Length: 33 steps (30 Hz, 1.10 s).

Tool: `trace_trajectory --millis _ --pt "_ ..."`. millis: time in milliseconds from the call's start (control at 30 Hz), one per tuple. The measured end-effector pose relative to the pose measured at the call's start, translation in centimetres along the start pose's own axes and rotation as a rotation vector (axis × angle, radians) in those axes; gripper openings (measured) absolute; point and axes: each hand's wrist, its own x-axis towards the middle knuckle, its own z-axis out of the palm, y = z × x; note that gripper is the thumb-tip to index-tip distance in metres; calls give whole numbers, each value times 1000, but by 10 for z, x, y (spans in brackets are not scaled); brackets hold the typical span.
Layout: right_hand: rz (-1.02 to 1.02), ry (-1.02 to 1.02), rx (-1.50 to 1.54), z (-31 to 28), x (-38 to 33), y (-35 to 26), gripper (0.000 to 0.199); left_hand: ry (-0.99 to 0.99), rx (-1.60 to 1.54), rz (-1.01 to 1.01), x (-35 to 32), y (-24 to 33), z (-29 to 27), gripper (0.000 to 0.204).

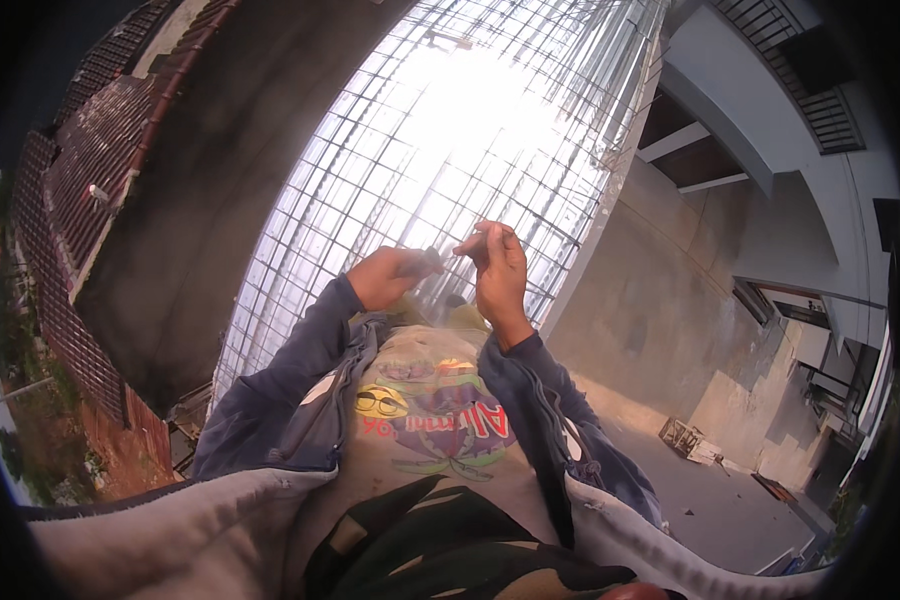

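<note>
My left hand point(388, 278) is closed, with its fingertips pressed together around something small and dark that I cannot make out. Facing it, my right hand point(500, 268) is raised with bent fingers pinched together; whatever sits between them is too small to name. A short gap separates the two hands. Both are just above a steel wire mesh point(335, 165), a grid of thin bars laid over shiny corrugated metal sheets point(570, 90). Strong glare washes out the middle of the mesh and sheets.
A dark wall point(200, 180) and tiled roofs point(95, 150) lie to the left. Along the right, the sheets end at a pale edge point(595, 235), with a concrete wall point(650, 270) and a much lower paved ground point(690, 510). A wooden crate-like object point(680, 437) stands down there.
</note>
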Motion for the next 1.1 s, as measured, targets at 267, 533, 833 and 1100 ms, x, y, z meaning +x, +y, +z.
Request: trace_trajectory --millis 267,533,833,1100 --pt "19 266 285 -9 115 -32 22 -211 185 -56 109 -44 -86 30" --pt "-376 575 400 -4 242 -105 25 -373 392 219 264 17 -199 27" --pt "-793 874 372 -35 340 -231 25 -286 542 225 399 22 -322 31" --pt "-1135 988 209 -83 448 -339 27 187 447 -241 527 -135 -418 34"
